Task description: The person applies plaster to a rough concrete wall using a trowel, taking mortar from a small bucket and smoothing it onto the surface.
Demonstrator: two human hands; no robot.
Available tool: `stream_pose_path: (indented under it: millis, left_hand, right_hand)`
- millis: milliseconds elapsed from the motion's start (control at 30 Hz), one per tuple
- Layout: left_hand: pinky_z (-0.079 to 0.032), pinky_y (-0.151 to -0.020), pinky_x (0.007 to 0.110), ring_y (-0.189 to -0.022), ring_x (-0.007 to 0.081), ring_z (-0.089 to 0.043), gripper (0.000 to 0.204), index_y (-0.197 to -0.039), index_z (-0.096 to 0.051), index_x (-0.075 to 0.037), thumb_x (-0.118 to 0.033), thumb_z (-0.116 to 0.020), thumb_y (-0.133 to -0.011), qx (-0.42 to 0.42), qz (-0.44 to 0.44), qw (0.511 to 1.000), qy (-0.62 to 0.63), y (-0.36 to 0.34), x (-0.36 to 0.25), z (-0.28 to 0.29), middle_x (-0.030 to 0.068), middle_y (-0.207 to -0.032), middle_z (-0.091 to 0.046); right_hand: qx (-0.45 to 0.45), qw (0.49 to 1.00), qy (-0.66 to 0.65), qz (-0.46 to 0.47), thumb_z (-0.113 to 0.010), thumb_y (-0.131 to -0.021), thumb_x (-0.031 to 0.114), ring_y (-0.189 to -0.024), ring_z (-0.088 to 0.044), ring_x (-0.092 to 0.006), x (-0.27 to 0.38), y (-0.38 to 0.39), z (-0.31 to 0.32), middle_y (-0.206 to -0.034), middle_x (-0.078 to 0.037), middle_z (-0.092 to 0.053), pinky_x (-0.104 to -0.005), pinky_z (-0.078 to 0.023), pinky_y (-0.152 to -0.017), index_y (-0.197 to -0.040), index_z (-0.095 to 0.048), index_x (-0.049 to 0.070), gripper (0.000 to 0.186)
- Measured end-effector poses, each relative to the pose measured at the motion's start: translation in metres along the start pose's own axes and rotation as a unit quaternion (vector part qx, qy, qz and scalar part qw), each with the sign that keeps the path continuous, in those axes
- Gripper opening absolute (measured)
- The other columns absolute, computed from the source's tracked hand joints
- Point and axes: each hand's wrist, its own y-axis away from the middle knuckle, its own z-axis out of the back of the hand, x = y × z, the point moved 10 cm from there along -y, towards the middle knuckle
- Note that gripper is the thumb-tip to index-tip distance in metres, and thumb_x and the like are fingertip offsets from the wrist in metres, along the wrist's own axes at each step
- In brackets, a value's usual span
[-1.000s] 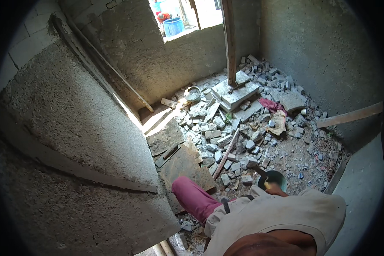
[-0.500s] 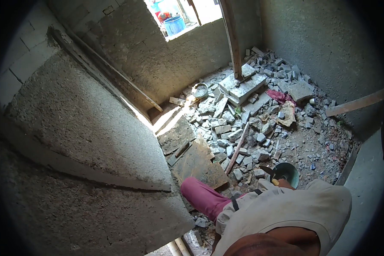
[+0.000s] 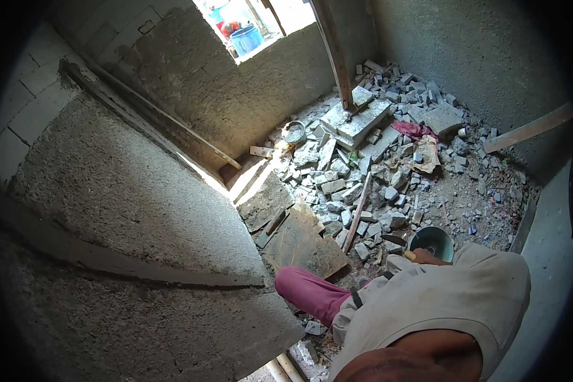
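Observation:
My right hand point(image 3: 430, 256) is closed around the yellow handle of a trowel point(image 3: 395, 240), whose dark blade points to the left. The hand is close against the near rim of a green bowl point(image 3: 431, 239), low in front of my torso. Whether any finger also grips the bowl is hidden. My left hand does not show. My pale, soiled shirt and one bent knee in pink cloth fill the lower middle.
Broken blocks and rubble point(image 3: 337, 184) cover the floor ahead. A wooden post point(image 3: 334, 57) rises from stacked slabs point(image 3: 356, 124). A flat board point(image 3: 305, 242) lies left of a wooden stick point(image 3: 359, 213). At left stands a rough plastered wall point(image 3: 134, 184); a plank point(image 3: 528, 130) juts in at right.
The view has shifted slightly, and the bowl, hand and trowel appear a little higher. The trowel blade now lies flatter beside the bowl, no longer overlapping its rim. The grip stays closed.

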Motion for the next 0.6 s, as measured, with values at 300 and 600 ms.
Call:
stream_pose_path:
  millis: [300,600]
  left_hand:
    - [-0.043,-0.093,0.046,-0.11,0.037,-0.056,0.044,-0.113,-0.06,0.003,-0.034,-0.057,-0.089,-0.007,-0.01,0.999,-0.047,0.0,0.009,-0.009,0.0234,-0.117,-0.058]
    - [-0.044,-0.092,0.046,-0.107,0.0372,-0.057,0.041,-0.107,-0.061,0.004,-0.033,-0.058,-0.09,-0.164,-0.197,0.947,-0.194,-0.001,-0.033,0.03,0.0256,-0.114,-0.06]
  right_hand:
    - [0.026,0.999,0.019,0.0,-0.07,-0.07,0.042,-0.09,-0.067,-0.0373,0.02,0.025,0.029,-0.095,-0.022,-0.069,-0.0471,-0.052,-0.077,-0.099,-0.07,0.001,0.049]
    - [-0.018,0.997,-0.081,0.002,-0.076,-0.07,0.037,-0.096,-0.064,-0.0412,0.022,0.016,0.025,-0.099,-0.024,-0.066,-0.0479,-0.051,-0.079,-0.098,-0.064,0.0,0.047]
